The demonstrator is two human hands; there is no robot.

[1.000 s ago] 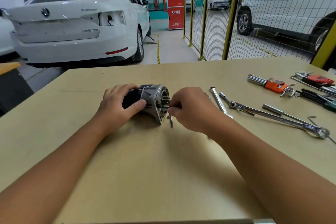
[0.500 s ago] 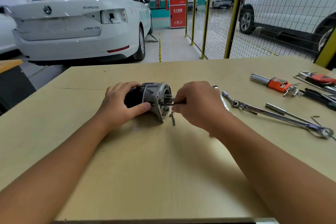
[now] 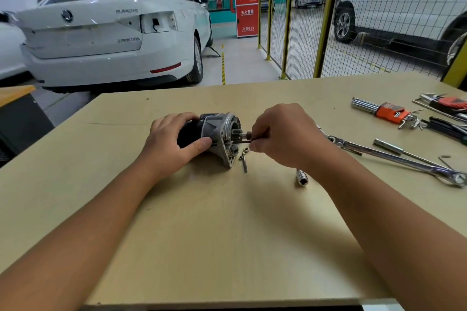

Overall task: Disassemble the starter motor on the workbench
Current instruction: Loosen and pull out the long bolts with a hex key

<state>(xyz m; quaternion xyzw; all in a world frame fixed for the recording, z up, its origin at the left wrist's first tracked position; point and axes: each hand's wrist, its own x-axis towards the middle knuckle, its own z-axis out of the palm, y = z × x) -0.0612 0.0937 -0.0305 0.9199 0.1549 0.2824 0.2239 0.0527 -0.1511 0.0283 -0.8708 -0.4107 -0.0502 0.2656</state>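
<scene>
The starter motor lies on its side in the middle of the workbench, its silver flange and pinion facing right. My left hand grips its black body from behind, thumb on the near side. My right hand pinches a long thin bolt that sticks out of the flange face, just below the pinion. A loose bolt and a nut lie on the bench in front of the flange.
A small socket lies beside my right forearm. To the right lie a long combination wrench, an extension bar, hex key sets with orange holders and dark keys. A yellow mesh fence and parked cars stand behind.
My right hand has drawn back to the right from the flange, pulling the long bolt partly out. My left hand keeps its grip on the motor body.
</scene>
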